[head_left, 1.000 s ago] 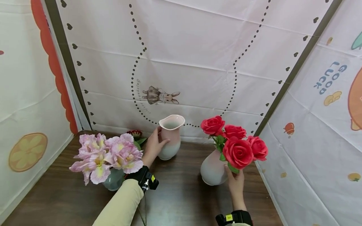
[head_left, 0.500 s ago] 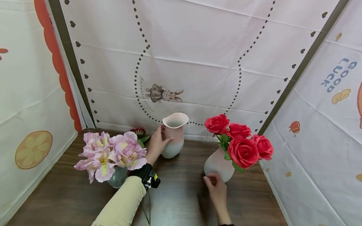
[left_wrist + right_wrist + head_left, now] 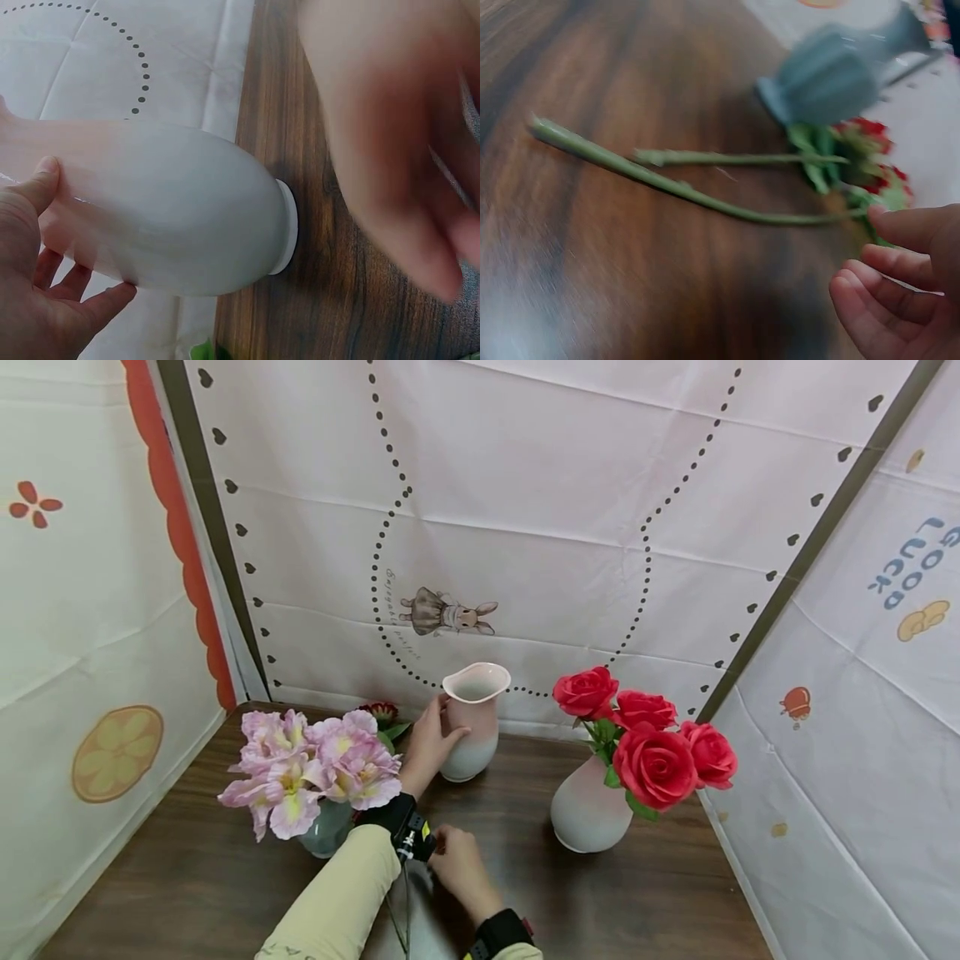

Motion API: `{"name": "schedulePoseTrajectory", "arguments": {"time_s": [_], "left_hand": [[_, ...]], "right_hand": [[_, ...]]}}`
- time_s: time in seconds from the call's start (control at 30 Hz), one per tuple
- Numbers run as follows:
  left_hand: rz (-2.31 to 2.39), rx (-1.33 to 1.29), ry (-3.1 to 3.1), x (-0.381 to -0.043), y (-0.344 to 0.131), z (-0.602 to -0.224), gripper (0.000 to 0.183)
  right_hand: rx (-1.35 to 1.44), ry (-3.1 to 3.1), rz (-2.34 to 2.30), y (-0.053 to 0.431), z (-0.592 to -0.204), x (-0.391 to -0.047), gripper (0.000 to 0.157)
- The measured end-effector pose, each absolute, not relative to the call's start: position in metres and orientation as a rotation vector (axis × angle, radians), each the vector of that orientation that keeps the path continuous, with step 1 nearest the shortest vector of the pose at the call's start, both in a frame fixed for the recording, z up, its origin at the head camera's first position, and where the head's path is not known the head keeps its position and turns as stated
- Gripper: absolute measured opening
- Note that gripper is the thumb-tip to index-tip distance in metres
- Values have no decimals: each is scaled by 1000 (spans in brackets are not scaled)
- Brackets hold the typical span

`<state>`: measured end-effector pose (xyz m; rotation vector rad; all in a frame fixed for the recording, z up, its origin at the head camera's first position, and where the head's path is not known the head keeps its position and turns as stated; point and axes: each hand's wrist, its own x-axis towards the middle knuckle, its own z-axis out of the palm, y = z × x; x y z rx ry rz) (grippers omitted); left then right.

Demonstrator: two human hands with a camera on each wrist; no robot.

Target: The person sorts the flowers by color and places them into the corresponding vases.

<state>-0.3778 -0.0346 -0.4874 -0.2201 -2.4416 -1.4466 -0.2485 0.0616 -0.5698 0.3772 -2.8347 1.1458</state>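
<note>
My left hand grips the side of a pink-to-white vase, which stands upright with nothing in its wavy mouth. Thumb and fingers lie around its body in the left wrist view. My right hand is just right of the left wrist, over the table. In the right wrist view, its loosely bent fingers stand apart, with one fingertip overlapping a green stem. Two red flowers lie there on their stems; from the head, one red bloom shows behind the left hand.
At left, pink flowers fill a blue-grey ribbed vase. Red roses stand in a rounded pink-and-white vase at right. Printed cloth walls enclose the wooden table at the back and sides.
My right hand has left the roses, passed in front of their vase and moved left to beside my left wrist. My left hand stays on the wavy-mouthed vase. The head view has shifted slightly.
</note>
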Motion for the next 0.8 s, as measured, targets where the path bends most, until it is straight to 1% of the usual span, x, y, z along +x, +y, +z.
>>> {"name": "schedulePoseTrajectory", "arguments": {"time_s": [0.1,0.17,0.43,0.5,0.6,0.7,0.8], "left_hand": [[-1449,-210,-2446,-378,-34,-488,68],[-1453,-209,-2449,-378,-34,-489,67],[-1433,-216,-2439,-378,-35,-490,68],[-1426,-220,-2438,-378,-35,-490,68],[-1417,-220,-2443,-378,-34,-491,68],[-1417,-208,-2450,-379,-34,-492,69],[-1437,-207,-2433,-380,-35,-493,69]], "right_hand": [[433,-2830,889,46,-579,-248,13],[430,-2803,815,38,-583,-246,13],[272,-2757,1016,23,-589,-240,10],[255,-2747,1013,23,-590,-240,11],[321,-2738,927,27,-590,-241,14],[379,-2786,795,36,-589,-241,21],[372,-2880,818,48,-587,-239,24]]}}
